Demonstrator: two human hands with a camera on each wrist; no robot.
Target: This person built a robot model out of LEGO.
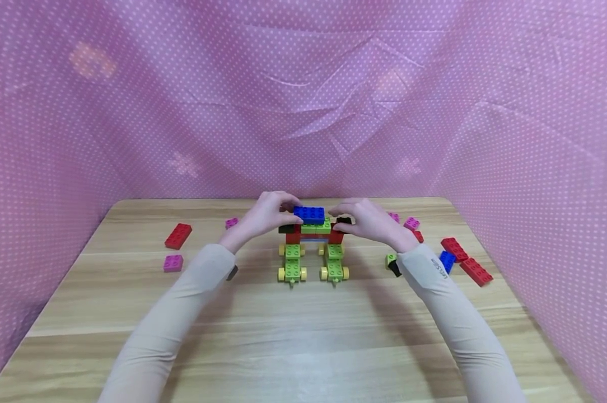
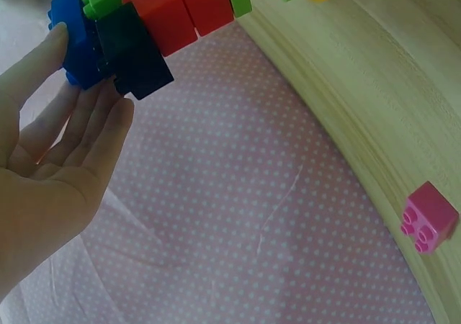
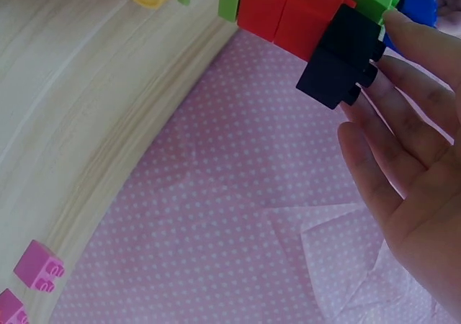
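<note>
Beige-sleeved arms reach over the pale wood-grain bench (image 1: 303, 336) to a studded plastic brick model (image 1: 312, 246) on yellow wheels near its far edge, left grip (image 1: 264, 215) and right grip (image 1: 368, 219) flanking it with straight fingers touching the glossy blue brick (image 1: 309, 214) on top.

Two hands, left (image 1: 265, 215) and right (image 1: 369, 219), meet at one brick model (image 1: 311, 246) on a wooden table (image 1: 303, 336). Left of the model lie one red brick (image 1: 178, 235) and two magenta bricks (image 1: 173, 263). Right of it lie three red bricks (image 1: 476, 271), two magenta bricks (image 1: 411, 224) and one blue brick (image 1: 447, 261).
</note>
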